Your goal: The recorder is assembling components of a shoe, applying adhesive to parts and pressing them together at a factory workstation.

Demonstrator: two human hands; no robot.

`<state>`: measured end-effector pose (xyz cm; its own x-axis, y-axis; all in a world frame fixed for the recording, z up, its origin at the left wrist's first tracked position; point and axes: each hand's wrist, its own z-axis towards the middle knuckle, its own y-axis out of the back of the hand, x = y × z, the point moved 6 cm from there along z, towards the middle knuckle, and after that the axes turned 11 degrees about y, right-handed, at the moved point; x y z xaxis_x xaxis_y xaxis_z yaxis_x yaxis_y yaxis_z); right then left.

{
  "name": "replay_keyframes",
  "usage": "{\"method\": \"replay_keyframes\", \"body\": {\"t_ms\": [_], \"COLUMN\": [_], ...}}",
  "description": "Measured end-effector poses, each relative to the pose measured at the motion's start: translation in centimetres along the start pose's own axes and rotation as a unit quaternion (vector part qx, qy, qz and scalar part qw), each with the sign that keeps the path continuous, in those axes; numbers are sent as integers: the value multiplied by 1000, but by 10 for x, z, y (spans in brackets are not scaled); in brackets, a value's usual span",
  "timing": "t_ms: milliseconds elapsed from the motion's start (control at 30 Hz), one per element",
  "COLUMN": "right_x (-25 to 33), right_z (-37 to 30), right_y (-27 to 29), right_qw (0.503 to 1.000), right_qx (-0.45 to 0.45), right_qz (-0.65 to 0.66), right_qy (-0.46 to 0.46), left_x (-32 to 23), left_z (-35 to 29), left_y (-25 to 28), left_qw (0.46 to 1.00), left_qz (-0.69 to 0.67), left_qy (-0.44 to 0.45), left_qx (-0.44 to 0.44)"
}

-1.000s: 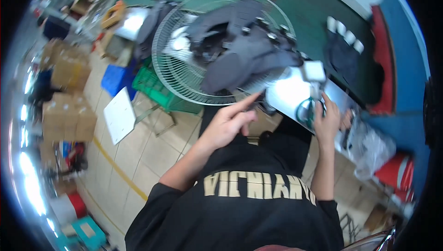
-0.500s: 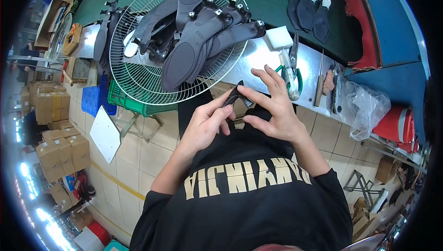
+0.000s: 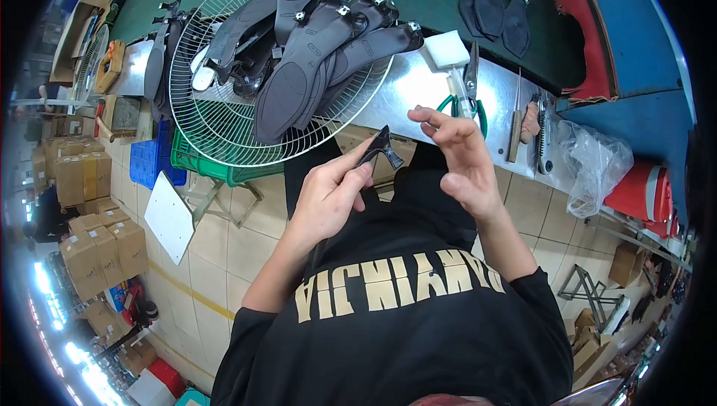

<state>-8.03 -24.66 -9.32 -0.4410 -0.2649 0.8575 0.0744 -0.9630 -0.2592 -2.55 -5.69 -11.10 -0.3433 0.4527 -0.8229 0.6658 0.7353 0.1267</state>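
My left hand [image 3: 330,195] grips a dark shoe sole with a small flared heel [image 3: 382,149]. The heel end sticks out past the fingertips, and most of the rest is hidden by the hand. To its right, my right hand [image 3: 467,158] is raised with fingers apart and slightly curled, touching nothing. Ahead of my left hand stands a round wire basket [image 3: 224,158], heaped with grey-black heeled shoe soles [image 3: 287,96]. Just beyond my right hand, green-handled scissors [image 3: 472,77] lie beside a white sponge block [image 3: 448,49] and a clear tube-like bottle, partly covered by my fingers.
Several dark soles with white tips [image 3: 489,14] lie on the green mat at the back right. Right along the metal bench are a wooden-handled tool [image 3: 515,137], a clear plastic bag [image 3: 597,163] and a red bundle [image 3: 641,200]. A green crate [image 3: 224,172] sits beneath the basket.
My right hand has drawn away from the sole's heel, moving right and curling its fingers. The sole stays in my left hand, with more of the heel showing.
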Motion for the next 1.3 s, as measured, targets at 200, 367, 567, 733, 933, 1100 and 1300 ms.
{"method": "replay_keyframes", "body": {"t_ms": [200,367,567,733,933,1100,1300], "right_x": [-5,2,6,16,6,-10,-20], "right_z": [-7,-7,-8,-7,-6,-21,-19], "right_y": [-20,-25,-24,-21,19,11,-45], "right_qw": [993,928,897,890,989,982,976], "right_qx": [35,119,146,154,-141,-62,-2], "right_qz": [-110,-343,-398,-407,-8,-162,109], "right_qy": [13,86,124,136,32,-78,-186], "left_x": [0,-3,0,-3,-25,-51,-89], "left_z": [-1,1,2,5,7,8,-10], "left_y": [0,-2,1,3,6,16,25], "left_qw": [1000,1000,1000,999,998,946,863], "left_qz": [-5,-12,2,16,8,-292,-398], "left_qy": [-1,1,4,-4,-58,-136,-233], "left_qx": [2,11,-2,-28,-22,-34,-205]}}
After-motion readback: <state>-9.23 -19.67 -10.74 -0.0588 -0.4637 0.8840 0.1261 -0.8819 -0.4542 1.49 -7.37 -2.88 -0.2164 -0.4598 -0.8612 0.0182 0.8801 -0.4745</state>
